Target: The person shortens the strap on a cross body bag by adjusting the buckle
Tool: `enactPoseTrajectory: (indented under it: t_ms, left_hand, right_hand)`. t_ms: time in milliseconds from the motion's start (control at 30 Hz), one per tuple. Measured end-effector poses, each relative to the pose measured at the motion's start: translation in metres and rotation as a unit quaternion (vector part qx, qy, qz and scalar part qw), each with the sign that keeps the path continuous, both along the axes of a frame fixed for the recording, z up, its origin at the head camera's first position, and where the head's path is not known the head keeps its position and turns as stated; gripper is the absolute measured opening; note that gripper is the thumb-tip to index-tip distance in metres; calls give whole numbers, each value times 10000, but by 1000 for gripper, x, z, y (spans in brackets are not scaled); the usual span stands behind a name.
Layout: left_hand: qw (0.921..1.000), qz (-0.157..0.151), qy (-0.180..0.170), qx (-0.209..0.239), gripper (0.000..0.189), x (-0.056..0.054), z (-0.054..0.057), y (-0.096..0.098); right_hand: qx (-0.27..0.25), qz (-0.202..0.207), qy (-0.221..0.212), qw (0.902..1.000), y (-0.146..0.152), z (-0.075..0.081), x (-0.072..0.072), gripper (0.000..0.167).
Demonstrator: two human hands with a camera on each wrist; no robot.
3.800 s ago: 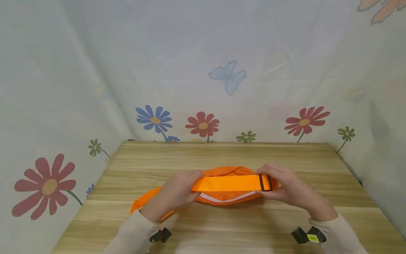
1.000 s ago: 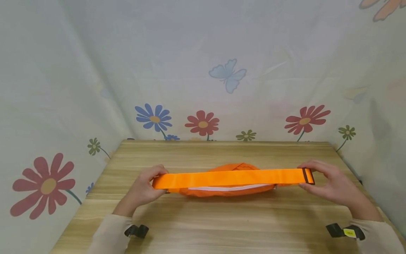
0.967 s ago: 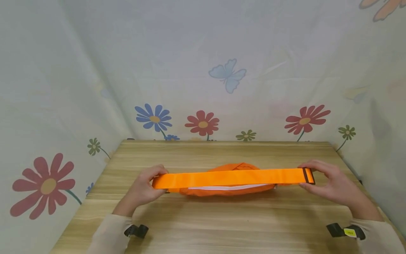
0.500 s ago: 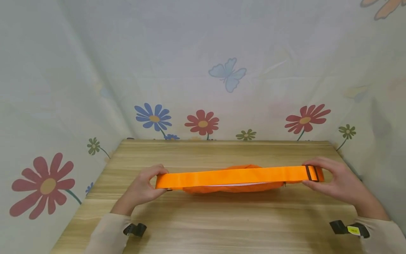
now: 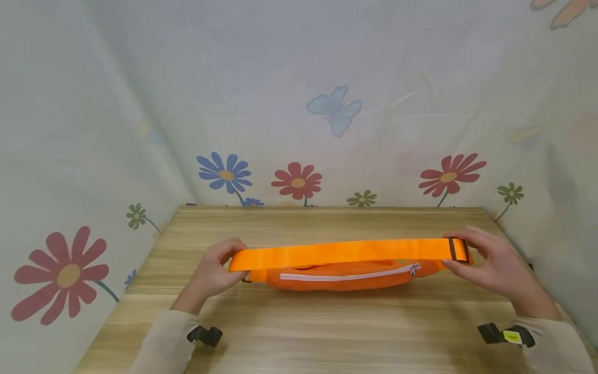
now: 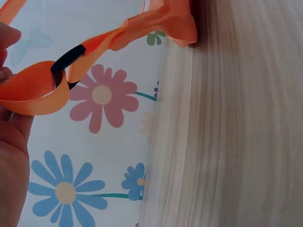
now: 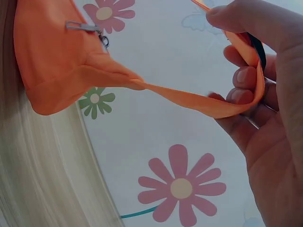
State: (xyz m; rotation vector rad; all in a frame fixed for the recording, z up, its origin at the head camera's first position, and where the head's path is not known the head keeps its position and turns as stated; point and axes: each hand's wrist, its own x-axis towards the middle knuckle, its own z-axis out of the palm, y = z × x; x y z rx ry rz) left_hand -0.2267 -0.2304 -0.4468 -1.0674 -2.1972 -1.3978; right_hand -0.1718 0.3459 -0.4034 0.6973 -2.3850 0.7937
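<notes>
An orange waist bag [image 5: 327, 284] hangs below its bright orange strap [image 5: 345, 252], its white zipper facing me and the metal zipper pull at the right end. My left hand [image 5: 212, 270] pinches the strap's left end between thumb and fingers. At the other end, my right hand [image 5: 495, 265] grips the strap beside a black slider buckle [image 5: 459, 250]. The strap is stretched nearly straight between both hands. In the left wrist view another black buckle [image 6: 68, 57] sits near the looped webbing. The right wrist view shows the strap looping over the curled fingers [image 7: 244, 78]. Whether the bag touches the table is unclear.
A wood-grain table [image 5: 336, 332] lies under the bag and hands. Pale cloth walls [image 5: 280, 78] printed with flowers and a butterfly stand behind it and on both sides. Black wrist devices [image 5: 204, 336] are strapped over the beige sleeves [image 5: 163, 343].
My hands have moved far apart since the earliest frame, drawing the strap out long. In the last half second the strap rose slightly, and the bag's zipper front came into fuller view.
</notes>
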Motion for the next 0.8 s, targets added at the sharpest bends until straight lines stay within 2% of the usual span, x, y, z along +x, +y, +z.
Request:
enactPoseTrajectory:
  t_ms: [167, 333, 800]
  left_hand:
    - [9994, 118, 196, -256, 45, -1, 2, -3]
    - [9970, 299, 328, -638, 48, -2, 3, -9]
    - [9797, 610, 459, -1855, 47, -7, 1, -21]
  right_hand:
    - [229, -111, 188, 9995, 2, 0, -2, 67]
    - [378, -148, 201, 9990, 5, -1, -3, 68]
    - [846, -346, 188, 9956, 8, -4, -8, 66]
